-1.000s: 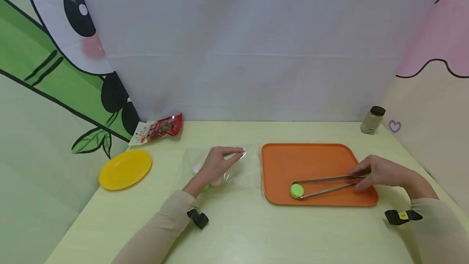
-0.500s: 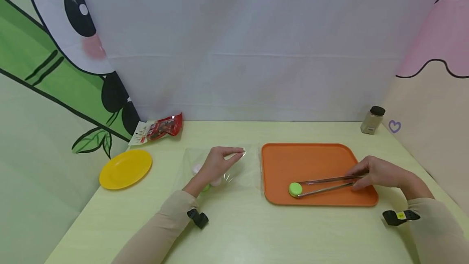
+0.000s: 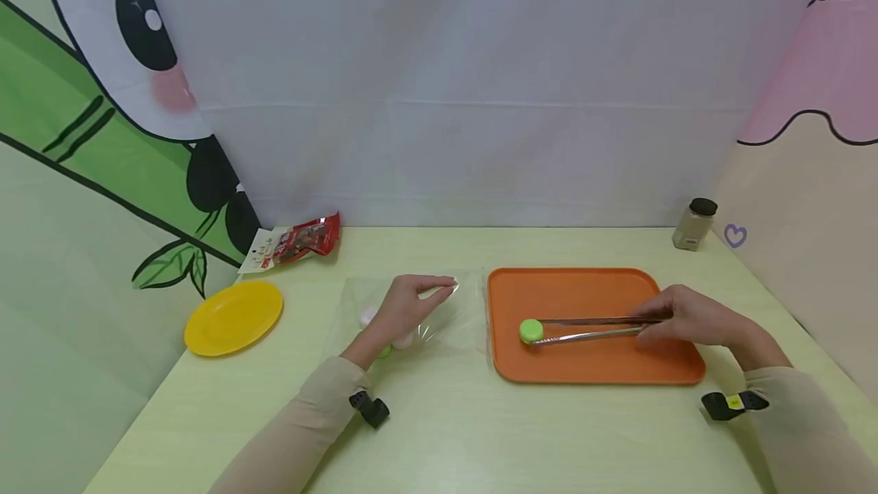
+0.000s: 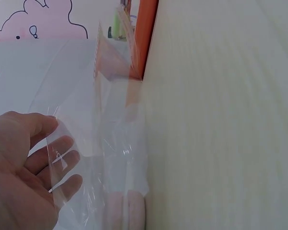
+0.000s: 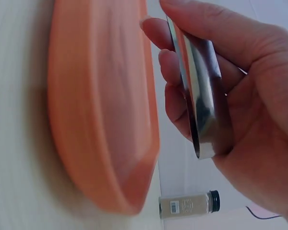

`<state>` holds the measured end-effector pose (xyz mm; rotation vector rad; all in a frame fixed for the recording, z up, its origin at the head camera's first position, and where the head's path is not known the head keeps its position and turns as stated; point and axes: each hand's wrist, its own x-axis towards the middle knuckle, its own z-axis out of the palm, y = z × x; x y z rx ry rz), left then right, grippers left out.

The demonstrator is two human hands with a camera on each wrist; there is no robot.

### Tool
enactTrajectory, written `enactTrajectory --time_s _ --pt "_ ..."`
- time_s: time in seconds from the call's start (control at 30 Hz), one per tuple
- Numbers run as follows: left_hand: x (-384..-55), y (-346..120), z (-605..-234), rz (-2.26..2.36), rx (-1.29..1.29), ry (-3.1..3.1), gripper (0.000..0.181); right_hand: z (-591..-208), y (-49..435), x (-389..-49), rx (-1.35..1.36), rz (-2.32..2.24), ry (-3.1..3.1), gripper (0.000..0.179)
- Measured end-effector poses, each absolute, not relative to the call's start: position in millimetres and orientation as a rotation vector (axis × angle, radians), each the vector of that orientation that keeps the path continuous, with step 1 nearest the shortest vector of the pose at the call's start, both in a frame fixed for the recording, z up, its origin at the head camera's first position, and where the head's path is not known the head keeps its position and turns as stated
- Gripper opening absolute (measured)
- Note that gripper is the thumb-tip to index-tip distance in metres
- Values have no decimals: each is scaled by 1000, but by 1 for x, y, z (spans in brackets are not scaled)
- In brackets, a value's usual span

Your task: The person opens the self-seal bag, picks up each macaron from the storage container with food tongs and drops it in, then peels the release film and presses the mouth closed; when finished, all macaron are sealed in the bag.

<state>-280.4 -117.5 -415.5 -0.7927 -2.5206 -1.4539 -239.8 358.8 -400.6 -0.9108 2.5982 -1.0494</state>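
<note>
My right hand (image 3: 693,319) holds metal tongs (image 3: 597,321) by their closed end, over the orange tray (image 3: 569,292). Between the tong tips is a green macaron (image 3: 531,331), near the tray's left side. In the right wrist view the fingers and thumb wrap the bent end of the tongs. My left hand (image 3: 411,307) pinches the mouth edge of a clear plastic bag (image 3: 466,322), lifting it so the opening faces the tray. Pink macarons (image 4: 134,211) lie inside the bag, and a bit of green shows there too, partly hidden by the left wrist.
A yellow plate (image 3: 233,319) lies at the left edge of the pale table (image 3: 439,433). Behind it is a red and white snack packet (image 3: 302,241). At the back right stands a small jar (image 3: 695,225) with a black lid. A printed cloth (image 3: 480,82) hangs behind the table.
My right hand has moved left and slightly away from me, carrying the green macaron in the tongs toward the bag. My left hand keeps its place on the bag.
</note>
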Motion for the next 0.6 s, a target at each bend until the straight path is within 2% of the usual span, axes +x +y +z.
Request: enactTrajectory --time_s 0.43,0.6 --pt "-279 -118 -413 -1453 -800 -2514 22 -392 319 -244 -996 -950 2808 31" --pt "-279 -118 -413 -1442 -790 -2508 21 -392 304 -251 -1021 -947 2814 26"
